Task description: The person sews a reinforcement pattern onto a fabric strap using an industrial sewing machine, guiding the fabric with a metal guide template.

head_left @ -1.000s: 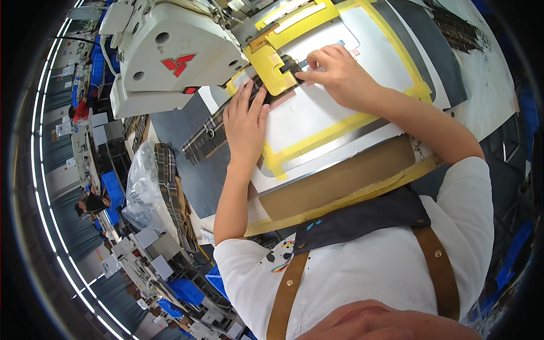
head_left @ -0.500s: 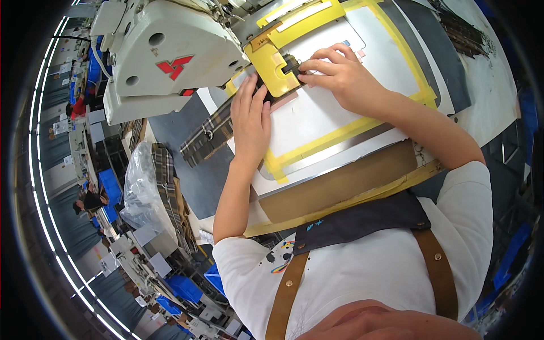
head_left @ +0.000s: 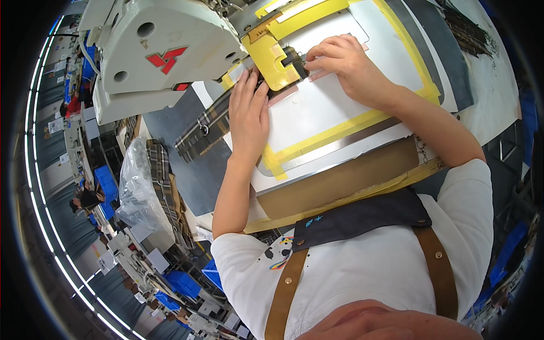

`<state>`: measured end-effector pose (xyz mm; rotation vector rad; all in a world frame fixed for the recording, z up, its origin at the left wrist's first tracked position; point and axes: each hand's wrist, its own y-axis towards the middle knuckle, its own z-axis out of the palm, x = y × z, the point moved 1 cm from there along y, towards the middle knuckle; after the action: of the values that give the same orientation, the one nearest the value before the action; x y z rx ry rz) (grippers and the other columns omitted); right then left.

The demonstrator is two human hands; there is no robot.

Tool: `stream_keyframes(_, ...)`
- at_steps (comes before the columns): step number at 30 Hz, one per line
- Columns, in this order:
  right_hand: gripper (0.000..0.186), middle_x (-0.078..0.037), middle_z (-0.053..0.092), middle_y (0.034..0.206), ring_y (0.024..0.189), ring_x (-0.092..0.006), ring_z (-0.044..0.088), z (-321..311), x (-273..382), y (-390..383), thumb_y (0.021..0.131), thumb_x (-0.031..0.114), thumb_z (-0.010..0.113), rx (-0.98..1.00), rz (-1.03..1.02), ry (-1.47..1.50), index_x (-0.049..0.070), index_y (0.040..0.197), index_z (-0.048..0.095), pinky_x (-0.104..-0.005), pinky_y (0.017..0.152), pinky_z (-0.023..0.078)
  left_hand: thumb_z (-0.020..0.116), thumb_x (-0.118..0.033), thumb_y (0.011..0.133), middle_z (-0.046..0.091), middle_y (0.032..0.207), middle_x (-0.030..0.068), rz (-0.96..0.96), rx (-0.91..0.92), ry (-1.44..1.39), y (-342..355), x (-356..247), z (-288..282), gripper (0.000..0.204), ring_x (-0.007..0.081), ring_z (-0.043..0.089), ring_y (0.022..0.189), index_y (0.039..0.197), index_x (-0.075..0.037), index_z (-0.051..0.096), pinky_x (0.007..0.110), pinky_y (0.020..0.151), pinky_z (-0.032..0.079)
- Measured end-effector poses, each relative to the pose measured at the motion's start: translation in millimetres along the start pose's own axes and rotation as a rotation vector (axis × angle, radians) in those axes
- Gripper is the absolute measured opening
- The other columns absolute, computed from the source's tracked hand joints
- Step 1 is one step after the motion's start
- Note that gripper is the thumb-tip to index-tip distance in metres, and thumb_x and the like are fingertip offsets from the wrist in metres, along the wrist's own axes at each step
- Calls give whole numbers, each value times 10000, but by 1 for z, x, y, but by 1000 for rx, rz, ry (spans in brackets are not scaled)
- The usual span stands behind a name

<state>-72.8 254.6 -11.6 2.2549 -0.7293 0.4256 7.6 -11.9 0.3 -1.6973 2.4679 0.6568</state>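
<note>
A brown-and-grey plaid fabric strap (head_left: 191, 140) with a metal ring runs beneath my left hand (head_left: 248, 110) towards a yellow clamp plate (head_left: 271, 59). My left hand lies flat along it, fingers stretched out and tips close to the plate's left edge. Beyond the plate's notch, the strap's dark end (head_left: 293, 58) sticks out to the right. My right hand (head_left: 352, 69) has bent fingers, with thumb and index closed at that end. The exact contact under the fingertips is partly hidden. Below lies a white sheet (head_left: 317, 113) edged with yellow tape.
The white sewing machine head (head_left: 164, 48) with a red emblem stands close on the left. A plastic bag (head_left: 136, 181) and more plaid straps (head_left: 161, 181) lie at lower left. Dark strips (head_left: 464, 25) are bundled at far right. Several blue bins stand in the background.
My right hand has shifted slightly right and up, its fingers more curled, exposing more of the strap's end. My left hand stays on the strap. The whole view has shifted a little.
</note>
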Motion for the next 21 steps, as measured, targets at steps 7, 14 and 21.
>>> stream_keyframes(7, 361, -47, 698, 1209, 1215, -274, 586, -1, 0, 0, 848, -144, 567, 21, -4, 16, 48, 1099, 742, -425, 1100, 375, 595, -6, 965, 555, 1533, 172, 5, -5, -13, -1, 0, 1, 419, 398, 451, 1473, 1381, -40, 638, 529, 1207, 350)
stream_keyframes(14, 357, -47, 704, 1200, 1206, -272, 589, -2, 1, 0, 845, -144, 566, 27, 2, 15, 49, 1089, 741, -424, 1096, 379, 594, -10, 969, 562, 1525, 182, 2, -6, -28, 0, 0, 2, 404, 399, 448, 1478, 1369, -33, 644, 529, 1211, 346)
stream_keyframes(21, 314, -43, 693, 1230, 1206, -274, 592, 0, 0, -1, 847, -110, 605, 29, -26, -22, 56, 1075, 741, -443, 1095, 388, 569, 10, 983, 548, 1551, 173, -2, 12, 0, 1, -2, 1, 393, 396, 443, 1493, 1372, 8, 623, 506, 1217, 352)
